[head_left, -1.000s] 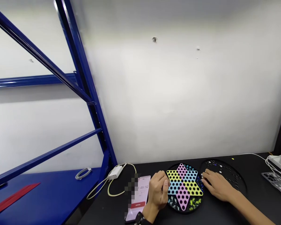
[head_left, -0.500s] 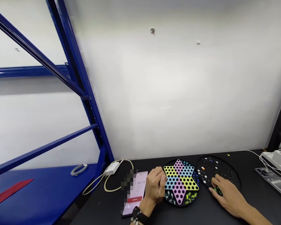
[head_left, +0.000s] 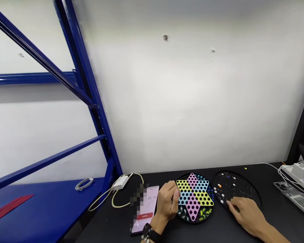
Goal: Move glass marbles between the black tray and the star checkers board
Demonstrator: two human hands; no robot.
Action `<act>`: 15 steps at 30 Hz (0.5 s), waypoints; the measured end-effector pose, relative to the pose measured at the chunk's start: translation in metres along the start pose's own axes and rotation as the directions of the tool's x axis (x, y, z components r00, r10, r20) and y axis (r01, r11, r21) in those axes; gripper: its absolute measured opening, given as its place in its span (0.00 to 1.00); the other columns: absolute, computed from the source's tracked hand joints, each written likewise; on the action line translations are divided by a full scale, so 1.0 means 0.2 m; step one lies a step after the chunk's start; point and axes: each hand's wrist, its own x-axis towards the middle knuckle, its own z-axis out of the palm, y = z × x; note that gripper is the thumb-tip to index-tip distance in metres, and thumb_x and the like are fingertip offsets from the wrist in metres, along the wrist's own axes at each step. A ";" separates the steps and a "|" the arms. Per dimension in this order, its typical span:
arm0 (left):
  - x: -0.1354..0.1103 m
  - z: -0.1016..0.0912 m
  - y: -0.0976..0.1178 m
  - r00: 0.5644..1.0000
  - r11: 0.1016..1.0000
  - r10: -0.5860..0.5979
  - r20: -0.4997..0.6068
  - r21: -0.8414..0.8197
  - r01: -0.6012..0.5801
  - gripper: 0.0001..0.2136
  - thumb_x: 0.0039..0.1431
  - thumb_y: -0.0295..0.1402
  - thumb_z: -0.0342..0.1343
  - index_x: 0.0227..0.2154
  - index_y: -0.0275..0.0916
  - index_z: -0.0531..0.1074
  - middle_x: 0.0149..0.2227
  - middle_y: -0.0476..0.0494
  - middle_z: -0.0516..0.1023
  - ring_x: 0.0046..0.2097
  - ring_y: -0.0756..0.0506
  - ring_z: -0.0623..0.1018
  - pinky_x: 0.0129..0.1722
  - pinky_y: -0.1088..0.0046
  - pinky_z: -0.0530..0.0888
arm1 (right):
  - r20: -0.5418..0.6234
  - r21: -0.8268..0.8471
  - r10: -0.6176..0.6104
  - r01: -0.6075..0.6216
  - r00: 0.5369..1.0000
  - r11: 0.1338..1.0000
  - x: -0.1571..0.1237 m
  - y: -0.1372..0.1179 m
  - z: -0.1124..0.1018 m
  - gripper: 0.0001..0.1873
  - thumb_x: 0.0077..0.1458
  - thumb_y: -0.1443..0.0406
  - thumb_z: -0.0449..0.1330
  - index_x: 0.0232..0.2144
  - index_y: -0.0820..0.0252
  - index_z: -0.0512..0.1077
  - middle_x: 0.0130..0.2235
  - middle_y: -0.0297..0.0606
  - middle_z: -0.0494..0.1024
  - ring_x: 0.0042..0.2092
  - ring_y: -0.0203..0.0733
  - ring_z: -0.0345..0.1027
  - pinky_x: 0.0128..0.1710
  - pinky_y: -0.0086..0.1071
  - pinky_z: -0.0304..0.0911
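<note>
A round Chinese checkers board [head_left: 193,199] lies on the black table, its star of pink, yellow and light blue points pierced with holes. Around the star, glass marbles [head_left: 206,213] sit in the rim compartments, sorted in part by colour. My left hand [head_left: 168,199] is closed in a fist at the board's left edge; whatever it holds is hidden. At the right lies a round black tray [head_left: 259,199] with a few white and orange spots in it. My right hand [head_left: 247,213] rests at its near edge, fingers curled toward the thumb, with a small greenish bit partly hidden beneath them.
A phone [head_left: 146,211] showing a timer lies left of my left hand. Beside it are a white adapter [head_left: 121,182] and a looped cable. A power strip [head_left: 300,172] and a clear-cased device [head_left: 294,195] stand at the right. A blue metal frame [head_left: 91,101] rises at the left.
My right hand has drawn slightly lower, and its fingers have curled in, covering most of the green marbles seen beneath them before. The left fist stays put; the view has shifted slightly.
</note>
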 end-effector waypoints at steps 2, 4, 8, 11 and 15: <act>0.00 0.00 0.00 1.000 1.000 -0.001 -0.001 0.001 0.001 0.20 0.69 0.29 0.37 0.20 0.41 0.62 0.22 0.48 0.67 0.26 0.48 0.68 0.28 0.69 0.61 | -0.017 0.055 0.032 -0.031 0.999 0.998 0.01 0.01 0.02 0.29 0.65 0.50 0.45 0.15 0.54 0.61 0.21 0.35 0.71 0.23 0.41 0.63 0.27 0.34 0.53; 0.00 0.00 0.01 1.000 1.000 0.000 -0.003 0.002 0.000 0.20 0.69 0.29 0.37 0.20 0.41 0.62 0.22 0.48 0.67 0.26 0.48 0.68 0.28 0.69 0.61 | -0.023 0.159 0.105 -0.100 0.994 0.982 0.03 0.03 0.03 0.31 0.63 0.47 0.47 0.12 0.53 0.56 0.18 0.33 0.65 0.21 0.39 0.57 0.25 0.34 0.51; 0.01 -0.01 0.01 1.000 1.000 0.000 -0.008 0.006 0.000 0.21 0.70 0.30 0.37 0.20 0.41 0.62 0.22 0.49 0.67 0.26 0.48 0.67 0.28 0.70 0.61 | 0.073 0.605 0.357 -0.326 0.931 0.726 0.11 0.08 -0.03 0.33 0.57 0.41 0.49 0.12 0.51 0.46 0.15 0.28 0.49 0.18 0.34 0.44 0.19 0.32 0.45; 0.01 -0.01 0.01 1.000 1.000 -0.002 -0.011 0.004 0.002 0.21 0.70 0.30 0.37 0.19 0.41 0.62 0.22 0.48 0.67 0.26 0.48 0.68 0.27 0.69 0.61 | 0.212 0.870 0.442 -0.374 0.872 0.321 0.21 0.09 -0.15 0.32 0.55 0.38 0.50 0.14 0.49 0.47 0.15 0.24 0.44 0.15 0.32 0.37 0.16 0.33 0.40; 0.00 -0.01 0.00 1.000 1.000 -0.004 -0.009 -0.007 0.004 0.21 0.70 0.31 0.37 0.20 0.41 0.63 0.22 0.48 0.67 0.26 0.47 0.68 0.27 0.68 0.61 | 0.127 0.966 0.411 -0.206 0.903 0.155 0.40 -0.01 -0.27 0.31 0.58 0.38 0.42 0.16 0.49 0.47 0.16 0.23 0.44 0.15 0.32 0.36 0.15 0.34 0.41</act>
